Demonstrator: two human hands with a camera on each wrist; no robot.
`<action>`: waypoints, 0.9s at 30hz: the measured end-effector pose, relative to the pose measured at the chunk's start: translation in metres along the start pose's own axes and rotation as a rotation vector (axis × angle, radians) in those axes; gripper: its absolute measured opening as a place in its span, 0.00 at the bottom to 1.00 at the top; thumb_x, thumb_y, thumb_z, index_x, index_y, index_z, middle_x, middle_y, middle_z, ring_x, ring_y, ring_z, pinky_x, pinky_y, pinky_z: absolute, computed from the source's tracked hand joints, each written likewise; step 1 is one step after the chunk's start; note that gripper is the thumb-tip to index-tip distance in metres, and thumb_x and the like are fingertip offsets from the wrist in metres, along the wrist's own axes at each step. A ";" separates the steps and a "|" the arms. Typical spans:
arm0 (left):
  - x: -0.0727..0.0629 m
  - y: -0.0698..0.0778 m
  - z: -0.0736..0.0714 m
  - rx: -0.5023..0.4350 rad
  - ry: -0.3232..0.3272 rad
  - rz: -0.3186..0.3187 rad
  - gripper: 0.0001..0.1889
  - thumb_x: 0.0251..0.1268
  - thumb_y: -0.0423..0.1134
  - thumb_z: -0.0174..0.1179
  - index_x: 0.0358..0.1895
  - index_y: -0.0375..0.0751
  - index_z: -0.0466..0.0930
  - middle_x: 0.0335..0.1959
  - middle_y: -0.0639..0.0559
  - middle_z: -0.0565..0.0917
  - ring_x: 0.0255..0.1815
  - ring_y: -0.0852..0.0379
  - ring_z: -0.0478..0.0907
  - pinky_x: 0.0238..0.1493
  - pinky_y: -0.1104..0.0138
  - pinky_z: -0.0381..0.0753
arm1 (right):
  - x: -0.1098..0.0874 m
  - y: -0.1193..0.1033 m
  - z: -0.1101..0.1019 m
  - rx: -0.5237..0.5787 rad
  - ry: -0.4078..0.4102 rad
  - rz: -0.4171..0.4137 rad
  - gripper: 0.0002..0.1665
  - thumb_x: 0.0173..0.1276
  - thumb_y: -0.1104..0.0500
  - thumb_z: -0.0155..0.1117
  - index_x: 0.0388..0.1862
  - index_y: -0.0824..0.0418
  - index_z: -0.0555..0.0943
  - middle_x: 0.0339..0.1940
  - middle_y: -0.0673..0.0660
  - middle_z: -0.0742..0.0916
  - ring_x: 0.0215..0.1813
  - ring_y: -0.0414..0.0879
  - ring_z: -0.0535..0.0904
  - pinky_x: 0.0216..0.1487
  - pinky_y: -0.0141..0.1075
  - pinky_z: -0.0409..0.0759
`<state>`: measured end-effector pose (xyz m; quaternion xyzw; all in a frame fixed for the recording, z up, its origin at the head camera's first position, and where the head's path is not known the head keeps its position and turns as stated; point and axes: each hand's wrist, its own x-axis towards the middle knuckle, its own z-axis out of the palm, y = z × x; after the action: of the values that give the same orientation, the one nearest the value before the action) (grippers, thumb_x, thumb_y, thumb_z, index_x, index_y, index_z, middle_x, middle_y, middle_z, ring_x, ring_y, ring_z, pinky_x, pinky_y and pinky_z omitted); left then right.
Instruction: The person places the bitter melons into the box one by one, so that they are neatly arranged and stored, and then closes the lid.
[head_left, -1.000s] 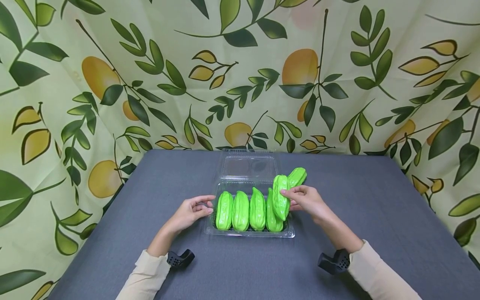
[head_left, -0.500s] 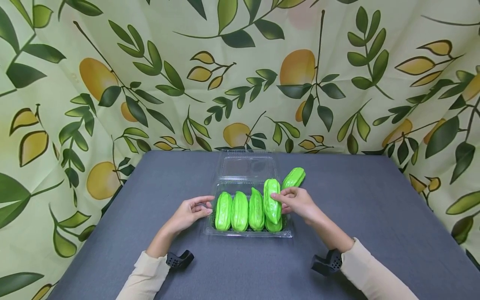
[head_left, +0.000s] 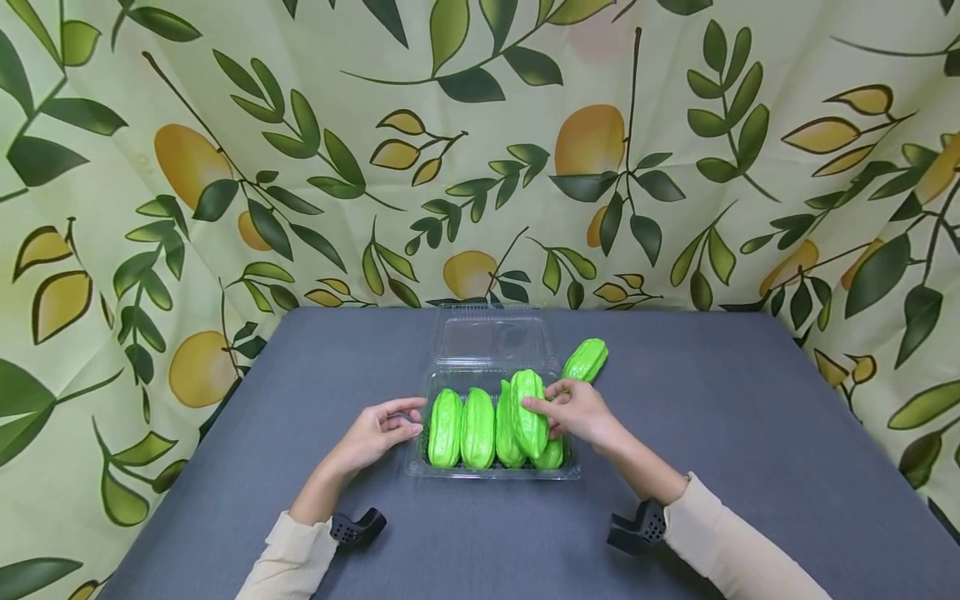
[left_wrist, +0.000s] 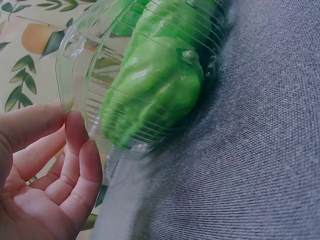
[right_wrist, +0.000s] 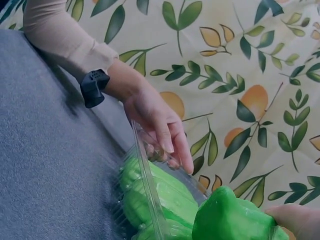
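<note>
My right hand (head_left: 581,412) pinches a green ridged bitter melon (head_left: 529,412) between thumb and fingers, tilted above the clear plastic clamshell box (head_left: 491,473). Only part of this hand shows in the right wrist view, beside the melon (right_wrist: 232,217). Several more bitter melons (head_left: 446,427) lie side by side in the box; the held one partly hides two of them. At the box's left end, my left hand (head_left: 378,433) touches the rim with its index finger and thumb, the other fingers loosely bent. The left wrist view shows these fingertips against the clear rim (left_wrist: 61,75).
Another bitter melon (head_left: 587,360) lies on the grey tablecloth (head_left: 675,375) behind my right hand. The box's lid (head_left: 491,337) stands folded back away from me. A leaf-and-fruit patterned curtain (head_left: 300,192) hangs behind the table.
My right hand has carried the bitter melon leftward and slightly lower, from the box's right end to beside the third melon from the left. My left hand stays at the box's left end.
</note>
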<state>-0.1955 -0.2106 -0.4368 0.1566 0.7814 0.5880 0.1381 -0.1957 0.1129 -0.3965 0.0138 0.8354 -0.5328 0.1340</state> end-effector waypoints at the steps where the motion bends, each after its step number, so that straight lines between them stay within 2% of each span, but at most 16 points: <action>1: 0.000 0.000 0.000 -0.002 0.000 -0.002 0.26 0.65 0.29 0.58 0.64 0.22 0.66 0.50 0.28 0.75 0.36 0.74 0.79 0.42 0.76 0.80 | 0.000 0.000 0.001 -0.011 0.005 0.001 0.30 0.62 0.49 0.69 0.49 0.72 0.72 0.22 0.52 0.82 0.19 0.39 0.78 0.29 0.36 0.84; 7: -0.002 -0.002 0.002 0.006 -0.014 0.003 0.26 0.66 0.31 0.58 0.65 0.23 0.66 0.50 0.24 0.74 0.36 0.74 0.79 0.42 0.76 0.80 | -0.003 0.002 0.006 -0.133 0.025 -0.022 0.33 0.61 0.47 0.69 0.51 0.72 0.72 0.20 0.55 0.84 0.14 0.40 0.78 0.26 0.35 0.81; 11: -0.002 -0.004 0.003 0.007 -0.017 0.006 0.26 0.66 0.31 0.58 0.65 0.23 0.66 0.50 0.24 0.74 0.36 0.74 0.79 0.42 0.75 0.80 | -0.004 0.002 0.008 -0.171 0.037 -0.042 0.34 0.62 0.47 0.69 0.53 0.72 0.71 0.20 0.57 0.84 0.13 0.39 0.77 0.24 0.35 0.81; 18: 0.000 -0.003 0.003 0.006 0.003 0.001 0.25 0.65 0.29 0.58 0.64 0.23 0.67 0.50 0.25 0.75 0.36 0.74 0.79 0.41 0.76 0.80 | -0.002 -0.001 0.008 -0.200 0.054 -0.064 0.34 0.62 0.46 0.69 0.53 0.72 0.71 0.18 0.55 0.82 0.13 0.40 0.77 0.26 0.34 0.81; 23: -0.001 -0.001 0.003 0.010 0.008 -0.007 0.25 0.65 0.30 0.58 0.64 0.23 0.67 0.50 0.27 0.75 0.36 0.74 0.79 0.42 0.76 0.80 | -0.001 -0.003 0.005 -0.208 0.029 -0.055 0.36 0.62 0.45 0.68 0.55 0.73 0.71 0.17 0.55 0.82 0.13 0.40 0.78 0.26 0.34 0.82; 27: 0.000 -0.001 0.002 0.006 0.007 -0.004 0.25 0.65 0.30 0.58 0.64 0.23 0.67 0.49 0.28 0.75 0.35 0.74 0.79 0.42 0.75 0.80 | -0.001 -0.004 0.000 -0.173 0.018 -0.035 0.37 0.63 0.45 0.67 0.57 0.73 0.70 0.18 0.55 0.83 0.14 0.40 0.78 0.25 0.36 0.83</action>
<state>-0.1946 -0.2092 -0.4383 0.1534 0.7840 0.5859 0.1363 -0.1955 0.1113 -0.3932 -0.0077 0.8796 -0.4608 0.1180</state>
